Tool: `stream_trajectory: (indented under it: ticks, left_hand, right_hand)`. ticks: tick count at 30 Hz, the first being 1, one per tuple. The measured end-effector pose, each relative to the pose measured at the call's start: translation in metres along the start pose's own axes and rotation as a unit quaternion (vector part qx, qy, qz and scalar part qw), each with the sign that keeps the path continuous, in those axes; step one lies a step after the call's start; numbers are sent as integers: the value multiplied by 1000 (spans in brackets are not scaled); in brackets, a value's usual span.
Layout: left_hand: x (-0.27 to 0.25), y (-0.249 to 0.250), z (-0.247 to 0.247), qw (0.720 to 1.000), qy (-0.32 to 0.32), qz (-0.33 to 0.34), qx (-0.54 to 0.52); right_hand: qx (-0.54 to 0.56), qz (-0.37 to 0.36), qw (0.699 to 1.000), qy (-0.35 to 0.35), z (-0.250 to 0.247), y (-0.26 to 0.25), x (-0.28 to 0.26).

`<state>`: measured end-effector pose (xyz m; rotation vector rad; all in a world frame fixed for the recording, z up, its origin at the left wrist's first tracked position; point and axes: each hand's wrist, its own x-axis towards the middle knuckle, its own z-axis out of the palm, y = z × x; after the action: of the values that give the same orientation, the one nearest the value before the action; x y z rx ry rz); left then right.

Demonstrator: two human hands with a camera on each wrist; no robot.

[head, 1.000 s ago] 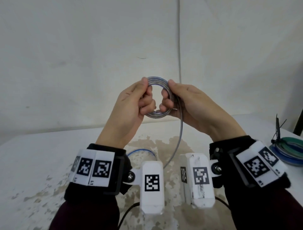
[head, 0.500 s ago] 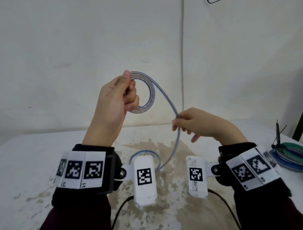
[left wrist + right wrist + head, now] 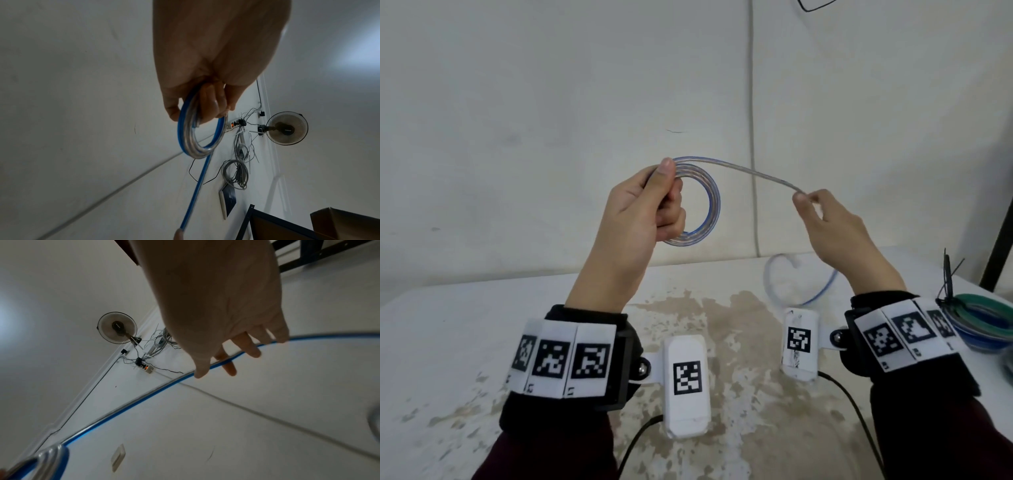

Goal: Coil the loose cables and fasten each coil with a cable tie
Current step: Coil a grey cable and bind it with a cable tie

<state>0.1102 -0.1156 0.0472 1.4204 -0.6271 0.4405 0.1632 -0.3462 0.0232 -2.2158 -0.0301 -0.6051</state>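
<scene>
A clear cable with a blue stripe is wound into a small coil [image 3: 708,202] [image 3: 192,142], raised above the table. My left hand [image 3: 650,202] [image 3: 205,100] grips the coil's left side, thumb on top and fingers curled through the ring. From the top of the coil a stretch of cable [image 3: 753,172] [image 3: 131,404] runs right to my right hand [image 3: 810,200] [image 3: 224,356], which pinches it between thumb and fingers. Behind that hand the loose tail [image 3: 799,282] hangs in a blurred loop over the table.
A stained white table [image 3: 465,349] lies below, with a pale wall behind. At the table's right edge sit finished blue and green coils [image 3: 986,320] with black cable ties [image 3: 947,277] sticking up. Black wrist-camera leads [image 3: 859,414] trail toward me.
My right hand has slid along the cable and swung up and to the right, pulling the strand nearly straight. The left hand has shifted slightly left and still holds the coil.
</scene>
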Motion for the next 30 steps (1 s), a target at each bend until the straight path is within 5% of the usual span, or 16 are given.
stream_trajectory:
  ticks: [5, 14, 19, 23, 27, 30]
  left_hand:
    - [0, -1, -5, 1000, 9, 1, 3]
    - [-3, -1, -3, 994, -20, -47, 96]
    - [-7, -1, -2, 978, -86, -92, 167]
    - [-9, 1, 4, 966, -144, -118, 181]
    - [-11, 6, 3, 962, -169, -120, 180]
    - [-11, 7, 2, 967, -154, -109, 169]
  right_hand:
    - [5, -28, 1000, -5, -3, 8, 3]
    - [-182, 28, 951, -248, 6, 7, 0]
    - [-83, -124, 978, -148, 1, -25, -12]
    - [109, -240, 947, -185, 9, -53, -26]
    - [103, -254, 952, -137, 18, -58, -29]
    - [146, -237, 947, -162, 18, -56, -30]
